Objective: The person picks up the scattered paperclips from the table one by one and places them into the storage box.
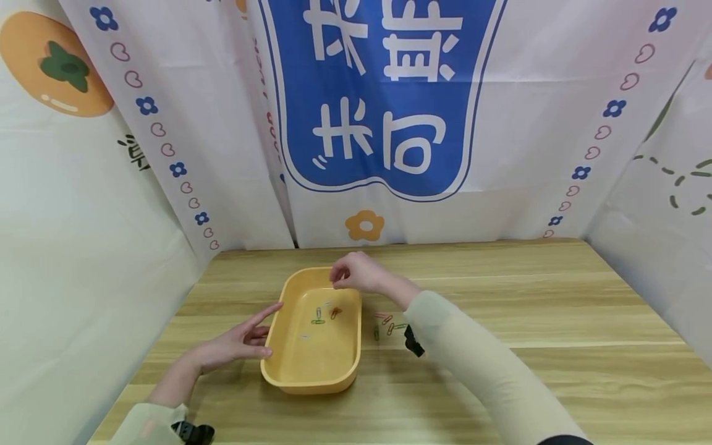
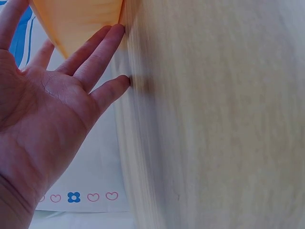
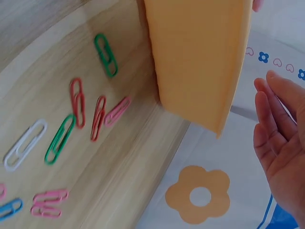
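A yellow plastic tray (image 1: 311, 364) lies on the wooden table, with several paper clips on its floor, among them a green paper clip (image 1: 317, 321). My left hand (image 1: 236, 343) touches the tray's left side with spread, fairly straight fingers; in the left wrist view, fingertips rest against the tray wall (image 2: 78, 21). Over the far right end of the tray is my right hand (image 1: 358, 273). Its thumb and bent fingers are close together in the right wrist view, and no clip shows between them. Beside the tray's right wall lie loose clips, including a green paper clip (image 3: 106, 55) and a white paper clip (image 3: 25, 144).
The wooden table (image 1: 500, 383) extends right of the tray and in front of it. White printed cloth (image 1: 556, 154) hangs at the back and sides. The right forearm sleeve (image 1: 473, 352) reaches across the table beside the loose clips. A black strap (image 1: 414, 342) is at the right wrist.
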`<state>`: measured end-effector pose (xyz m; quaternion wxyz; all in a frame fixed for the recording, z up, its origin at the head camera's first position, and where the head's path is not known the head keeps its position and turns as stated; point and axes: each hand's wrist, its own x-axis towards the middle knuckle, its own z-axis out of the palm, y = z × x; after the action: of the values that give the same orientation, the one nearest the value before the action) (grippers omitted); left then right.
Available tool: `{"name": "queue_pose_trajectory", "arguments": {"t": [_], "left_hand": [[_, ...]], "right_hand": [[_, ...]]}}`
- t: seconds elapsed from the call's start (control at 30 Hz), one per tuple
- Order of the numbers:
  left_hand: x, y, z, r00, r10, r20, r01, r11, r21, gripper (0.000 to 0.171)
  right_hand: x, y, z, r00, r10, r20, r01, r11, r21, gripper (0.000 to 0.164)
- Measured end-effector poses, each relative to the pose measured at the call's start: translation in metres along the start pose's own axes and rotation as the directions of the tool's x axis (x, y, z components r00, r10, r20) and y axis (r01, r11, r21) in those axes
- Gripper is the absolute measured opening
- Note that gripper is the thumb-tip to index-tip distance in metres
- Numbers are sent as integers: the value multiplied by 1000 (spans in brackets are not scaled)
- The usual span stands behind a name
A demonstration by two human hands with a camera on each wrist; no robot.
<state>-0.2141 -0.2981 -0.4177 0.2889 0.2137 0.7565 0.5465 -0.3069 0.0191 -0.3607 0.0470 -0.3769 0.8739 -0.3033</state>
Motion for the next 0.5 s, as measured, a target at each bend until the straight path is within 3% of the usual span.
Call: {"name": "queue_pose_trajectory", "arguments": {"t": [0.23, 0.5], "left_hand": [[-1, 1, 0, 1000, -11, -5, 11, 1000, 1, 88], [-1, 1, 0, 1000, -4, -2, 4, 1000, -4, 88]], "right_hand": [[-18, 5, -17, 998, -30, -47, 31, 999, 26, 5], [-52, 18, -39, 994, -69, -90, 74, 996, 54, 5]]}}
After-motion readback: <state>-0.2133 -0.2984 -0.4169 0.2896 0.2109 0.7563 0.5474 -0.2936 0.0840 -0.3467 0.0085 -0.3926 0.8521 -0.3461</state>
